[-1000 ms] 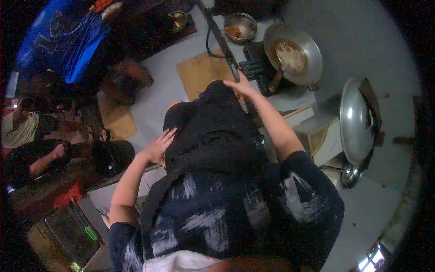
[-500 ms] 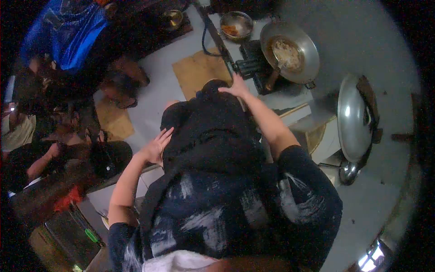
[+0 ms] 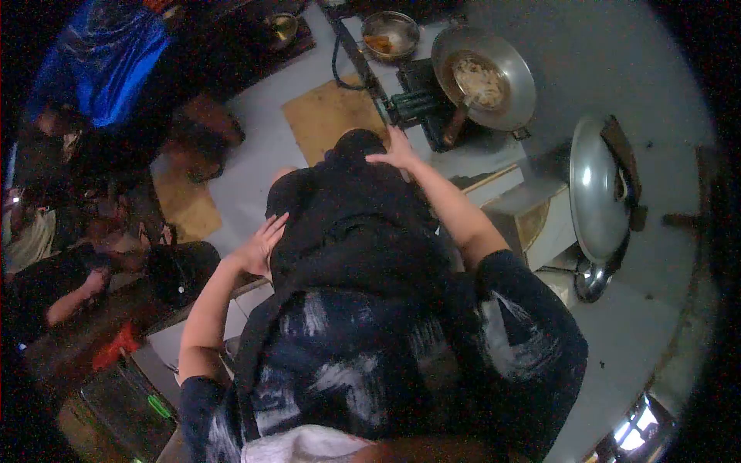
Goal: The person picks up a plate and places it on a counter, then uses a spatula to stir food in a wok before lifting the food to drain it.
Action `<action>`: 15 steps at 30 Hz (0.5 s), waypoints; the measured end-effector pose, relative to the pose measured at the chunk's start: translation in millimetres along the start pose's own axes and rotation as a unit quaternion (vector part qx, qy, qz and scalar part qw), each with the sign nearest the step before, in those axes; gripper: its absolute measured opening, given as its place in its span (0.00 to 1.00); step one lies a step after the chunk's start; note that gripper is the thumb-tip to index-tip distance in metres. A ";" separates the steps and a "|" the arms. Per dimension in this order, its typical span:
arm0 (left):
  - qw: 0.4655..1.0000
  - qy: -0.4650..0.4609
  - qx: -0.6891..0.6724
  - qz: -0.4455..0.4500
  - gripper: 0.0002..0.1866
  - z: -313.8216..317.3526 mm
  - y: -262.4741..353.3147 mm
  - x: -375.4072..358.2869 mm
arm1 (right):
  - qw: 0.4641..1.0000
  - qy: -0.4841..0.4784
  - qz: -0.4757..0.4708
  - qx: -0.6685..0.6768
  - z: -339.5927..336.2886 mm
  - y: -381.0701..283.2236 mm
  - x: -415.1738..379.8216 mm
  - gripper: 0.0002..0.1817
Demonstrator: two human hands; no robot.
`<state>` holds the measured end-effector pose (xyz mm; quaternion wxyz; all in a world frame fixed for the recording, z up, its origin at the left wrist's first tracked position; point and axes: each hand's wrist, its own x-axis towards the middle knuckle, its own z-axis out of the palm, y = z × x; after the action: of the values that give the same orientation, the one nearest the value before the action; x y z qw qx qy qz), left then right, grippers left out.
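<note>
My left hand [image 3: 261, 247] lies against the side of my black-clothed leg, fingers stretched out and nothing in them. On the other side, my right hand [image 3: 395, 152] rests by my knee with thumb and fingers apart, also holding nothing. Beyond it a black stove [image 3: 421, 106] carries a wide metal wok [image 3: 521, 85]. Pale food pieces [image 3: 478, 81] sit in brownish liquid inside the wok. A utensil with a brown handle [image 3: 455, 126] leans out over the wok's near rim. Black clothing [image 3: 347, 201] covers my lap between the hands.
A metal bowl [image 3: 401, 27] with orange food stands behind the stove. A large domed lid [image 3: 590, 185] is at the right. Cardboard [image 3: 320, 116] lies on the floor. Another person's arm [image 3: 73, 301] shows at the left, below a blue sheet [image 3: 123, 69].
The whole view has shifted slightly, so the wok, bowl and lid appear a little further up and left. Both hands keep their places on my legs.
</note>
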<state>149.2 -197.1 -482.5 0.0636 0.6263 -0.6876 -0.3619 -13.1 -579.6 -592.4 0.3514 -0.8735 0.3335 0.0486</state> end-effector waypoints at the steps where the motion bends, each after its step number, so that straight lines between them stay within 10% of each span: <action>1: 1.000 0.002 0.003 -0.001 0.66 -1.9 1.9 0.1 | 1.000 0.002 -0.003 0.000 4.7 5.3 14.1 0.64; 7: 0.998 -0.027 0.013 -0.056 0.60 -8.2 12.6 -3.6 | 0.985 0.009 -0.055 -0.163 -29.9 -37.5 24.4 0.53; 11: 0.999 -0.019 0.005 -0.045 0.60 -10.1 10.8 -3.5 | 0.981 0.003 -0.181 -0.066 -55.9 -55.6 7.3 0.28; 13: 0.999 -0.007 0.001 -0.032 0.61 -8.9 9.0 -2.2 | 0.966 -0.206 -0.153 -0.038 -65.8 -62.6 -8.9 0.20; 15: 1.000 -0.014 0.004 -0.026 0.61 -9.5 8.7 -1.1 | 0.967 -0.169 -0.187 -0.035 -54.0 -55.1 -23.6 0.14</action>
<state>147.4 -200.6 -470.1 0.0419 0.6392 -0.6734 -0.3690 -5.5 -572.3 -512.4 0.3745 -0.9113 0.0978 0.1406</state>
